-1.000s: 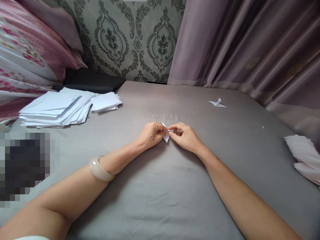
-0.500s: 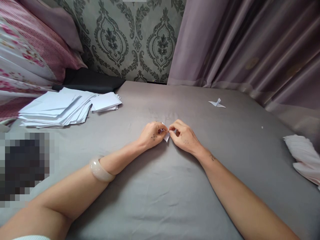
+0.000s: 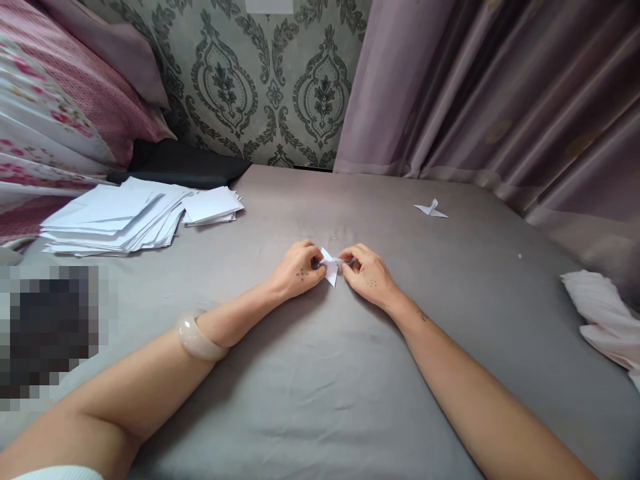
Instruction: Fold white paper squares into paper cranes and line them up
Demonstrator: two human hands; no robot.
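Observation:
A small folded white paper crane is held between my two hands just above or on the grey sheet. Its pointed wings stick out toward me and away from me. My left hand, with a pale bangle on that forearm, pinches the crane's left end between thumb and fingers. On the other side, the thumb and fingertips of my right hand grip its right end. My fingers partly cover both ends of the paper.
A thick stack of white paper lies at the left, beside a smaller pile of paper squares. Another folded paper bird rests at the back right. Crumpled white cloth lies at the right edge, near purple curtains.
My hands have drawn slightly apart, the left one moving left. More of the folded paper's middle and wings now shows between them. The view has shifted slightly.

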